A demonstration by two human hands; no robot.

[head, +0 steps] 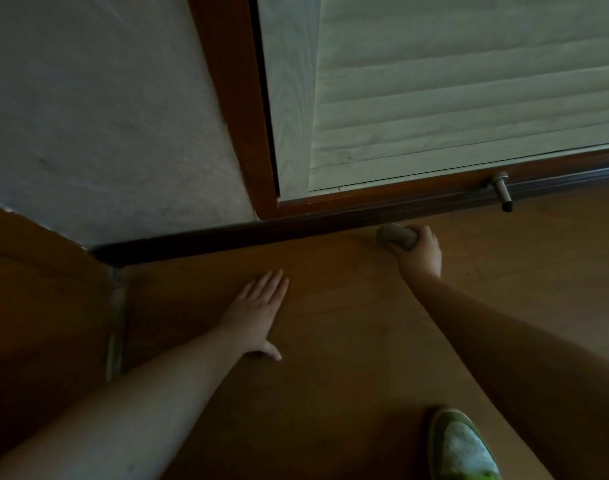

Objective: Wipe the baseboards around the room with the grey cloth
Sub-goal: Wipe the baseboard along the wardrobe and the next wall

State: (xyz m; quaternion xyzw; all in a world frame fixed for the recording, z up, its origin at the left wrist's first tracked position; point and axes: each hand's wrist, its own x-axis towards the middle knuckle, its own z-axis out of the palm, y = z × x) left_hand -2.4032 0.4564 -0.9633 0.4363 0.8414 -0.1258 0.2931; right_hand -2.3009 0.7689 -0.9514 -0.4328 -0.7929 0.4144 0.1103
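Right hand (421, 249) grips the balled grey cloth (397, 237) on the floor (330, 323), just beside the dark baseboard (296, 225), whose long axis runs leftward toward the corner; left hand (258, 313) rests flat, fingers straight.

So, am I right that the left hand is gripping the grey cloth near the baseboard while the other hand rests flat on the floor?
Not quite: the hands are swapped. In the head view the right hand grips the grey cloth near the baseboard, while the left hand rests flat on the floor.
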